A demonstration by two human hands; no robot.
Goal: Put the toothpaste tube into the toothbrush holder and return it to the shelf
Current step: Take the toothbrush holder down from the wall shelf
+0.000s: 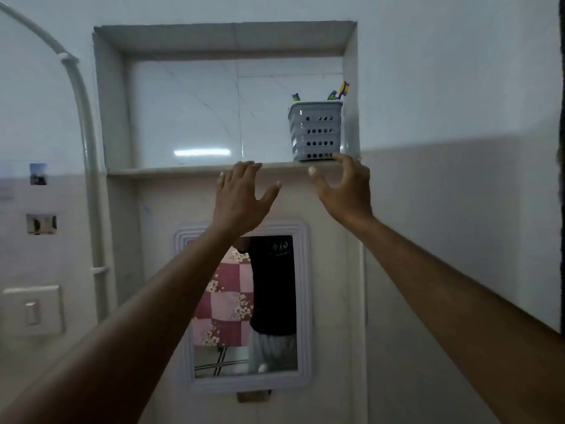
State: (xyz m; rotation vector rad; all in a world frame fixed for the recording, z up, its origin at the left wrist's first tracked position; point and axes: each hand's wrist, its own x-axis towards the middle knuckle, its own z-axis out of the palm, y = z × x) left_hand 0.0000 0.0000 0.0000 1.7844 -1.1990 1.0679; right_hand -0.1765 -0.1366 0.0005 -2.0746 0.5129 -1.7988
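A grey perforated toothbrush holder (315, 130) stands upright at the right end of the wall niche's shelf (171, 171), against the niche's right wall. Coloured toothbrush tops (341, 90) stick out of it; I cannot make out a toothpaste tube. My right hand (342, 186) is just below and in front of the holder's base, fingers spread and curled, holding nothing. My left hand (241, 198) is raised beside it to the left, palm forward, fingers apart at the shelf's edge, empty.
A framed mirror (244, 307) hangs on the wall below the shelf. A white pipe (88, 179) runs down the wall at left, beside a light switch (32, 312). The niche's left part holds nothing.
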